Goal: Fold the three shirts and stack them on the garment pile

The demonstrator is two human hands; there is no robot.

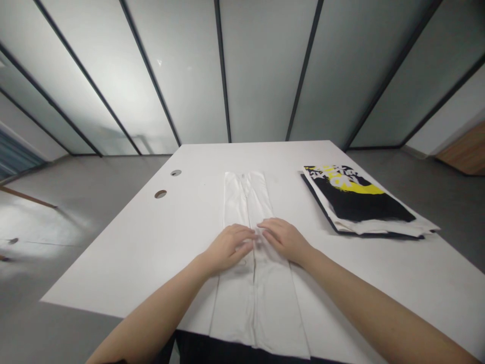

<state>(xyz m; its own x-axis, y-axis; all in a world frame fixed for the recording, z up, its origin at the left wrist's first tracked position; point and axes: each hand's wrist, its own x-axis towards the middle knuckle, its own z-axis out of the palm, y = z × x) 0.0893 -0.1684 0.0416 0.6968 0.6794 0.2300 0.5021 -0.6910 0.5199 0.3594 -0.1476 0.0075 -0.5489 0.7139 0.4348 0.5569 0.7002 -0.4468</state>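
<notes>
A long white garment (257, 303) lies flat on the white table (132, 258), folded lengthwise with its edges meeting along a central line. My left hand (229, 247) rests palm down on the garment, left of that line. My right hand (284, 240) rests palm down just across from it, with the fingertips of both hands nearly meeting. Neither hand grips the cloth. Further right on the table lies a folded stack of clothing (352, 199), topped by a black garment with a yellow and white print.
Two round cable holes (160, 194) are set in the table's left side. The table's edges drop away to a grey floor (83, 182) on the left and right. Frosted glass panels with dark frames stand beyond the far edge. Dark clothing shows at the bottom.
</notes>
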